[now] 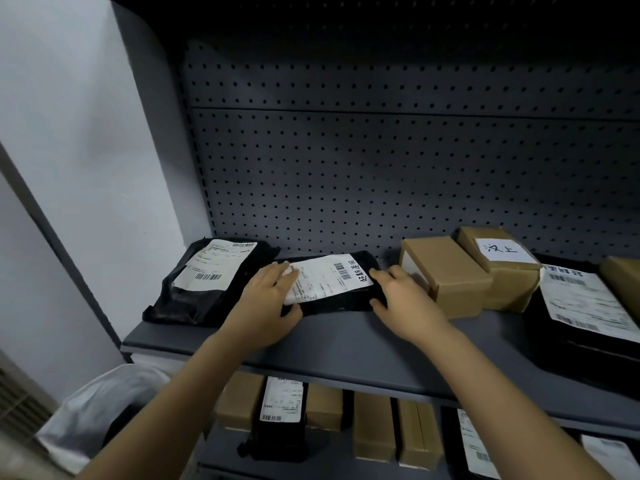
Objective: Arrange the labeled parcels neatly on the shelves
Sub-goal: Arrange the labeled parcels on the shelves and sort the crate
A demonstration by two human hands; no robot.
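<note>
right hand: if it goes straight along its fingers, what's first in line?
The black parcel: the right hand has its fingertips, pointing back and left, already touching its right end. Past it, likely the pegboard back panel. The cardboard box sits to the hand's right, off that line.

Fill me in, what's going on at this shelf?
A person is arranging parcels on the grey shelf. Both hands are on the middle black mailer, which lies flat: the left hand rests on its label end and the right hand touches its right end. A second black mailer lies to the left, cardboard boxes to the right. More parcels stand on the shelf below.
</note>
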